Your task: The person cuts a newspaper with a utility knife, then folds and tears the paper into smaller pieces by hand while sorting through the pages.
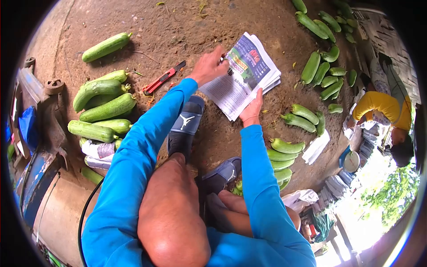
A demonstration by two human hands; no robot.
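A folded stack of printed newspaper sheets [242, 75] is held above the dirt floor in front of my feet. My right hand [252, 109] grips its lower right edge, with the thumb on top and the other fingers hidden underneath. At the upper left edge my left hand [209, 66] has its fingers curled and pinched against the paper. To the left of that hand a red box cutter [164, 80] lies on the ground, its dark blade end pointing up and right. Long green gourds [109, 108] are piled left of my left forearm, and one gourd [106, 47] lies apart above them.
More green gourds [310, 66] lie in groups on the right, several [281, 155] beside my right forearm. A white folded paper [316, 147] rests near them. At the far right a person in a yellow top [378, 107] bends over. Rusty blue metalwork [38, 178] stands at left.
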